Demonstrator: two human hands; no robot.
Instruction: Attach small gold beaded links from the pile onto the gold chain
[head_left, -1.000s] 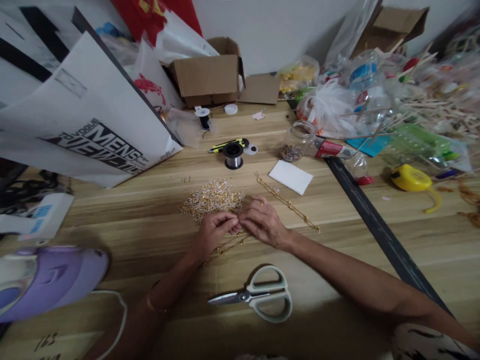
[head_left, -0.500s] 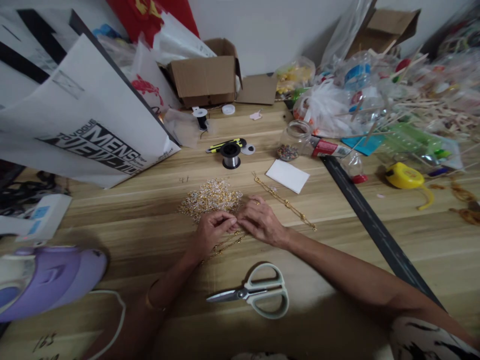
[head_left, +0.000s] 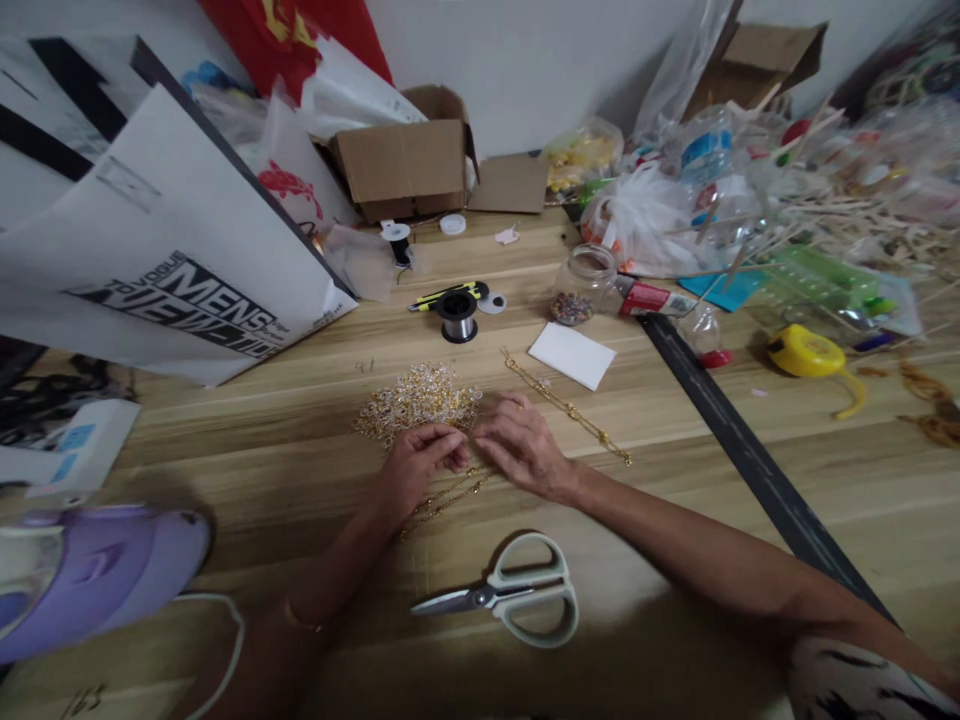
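Observation:
My left hand (head_left: pixel 421 462) and my right hand (head_left: pixel 526 452) meet fingertip to fingertip over the table, each with thumb and fingers pinched. What they pinch is too small to make out. Two strands of a gold beaded chain (head_left: pixel 450 492) run just under the fingers and toward my left wrist. Behind my left hand lies a loose heap of small gold and clear beaded pieces (head_left: pixel 420 398). A second gold chain (head_left: pixel 568 408) is stretched out on the wood beyond my right hand. Nearer to me rest scissors (head_left: pixel 517 592) with pale handles, their blades pointing left.
Behind the heap stand a wire spool (head_left: pixel 458 318), a yellow-black cutter (head_left: pixel 435 297) and a bead jar (head_left: pixel 576 290). A white card (head_left: pixel 572 356) lies beside the far chain. A purple appliance (head_left: pixel 112 575) stands left, a tape measure (head_left: pixel 804 352) right. Plastic clutter fills the back right.
The view has shifted slightly. My fingertips have drawn a little apart, leaving a small gap between the hands. The chains, the heap and the scissors lie as before.

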